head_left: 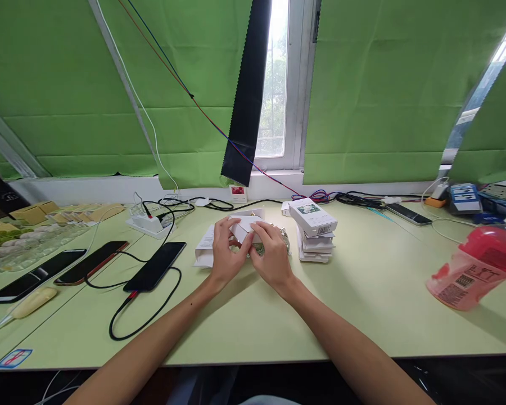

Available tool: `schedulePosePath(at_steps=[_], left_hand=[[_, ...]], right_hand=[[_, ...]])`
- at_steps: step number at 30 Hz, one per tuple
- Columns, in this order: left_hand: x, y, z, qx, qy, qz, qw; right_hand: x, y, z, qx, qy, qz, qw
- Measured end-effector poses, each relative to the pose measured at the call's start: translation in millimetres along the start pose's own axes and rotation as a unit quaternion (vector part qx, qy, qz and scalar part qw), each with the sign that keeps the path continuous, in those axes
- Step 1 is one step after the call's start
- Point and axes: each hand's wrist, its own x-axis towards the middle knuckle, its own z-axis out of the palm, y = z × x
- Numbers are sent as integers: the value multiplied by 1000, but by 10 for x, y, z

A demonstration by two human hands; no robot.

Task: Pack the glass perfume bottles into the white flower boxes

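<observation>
Both my hands are closed on a small white box (241, 228) above the middle of the table. My left hand (227, 250) grips its left side, and my right hand (272, 253) has the right side, thumbs close together at the near edge. Behind and partly under my hands lies a shiny, clear-looking bundle (285, 239), mostly hidden. A white carton piece (204, 247) with printing rests just left of my left hand. To the right of my right hand stands a stack of flat white boxes (314, 247), topped by a printed white box (312, 216).
Several phones lie at left, one a black phone (156, 265) with a looped cable (113, 320). A white power strip (149, 225) sits behind them. A pink-red bottle (472, 270) stands at right. Another phone (409, 214) lies near the back wall, by bundled black cables (354, 199).
</observation>
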Motion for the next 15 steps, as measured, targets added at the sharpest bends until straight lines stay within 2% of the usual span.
schedulePosePath(at_steps=[15], left_hand=[[-5, -1, 5, -5, -2, -5, 1000]], right_hand=[[18, -18, -33, -11, -25, 10, 1000]])
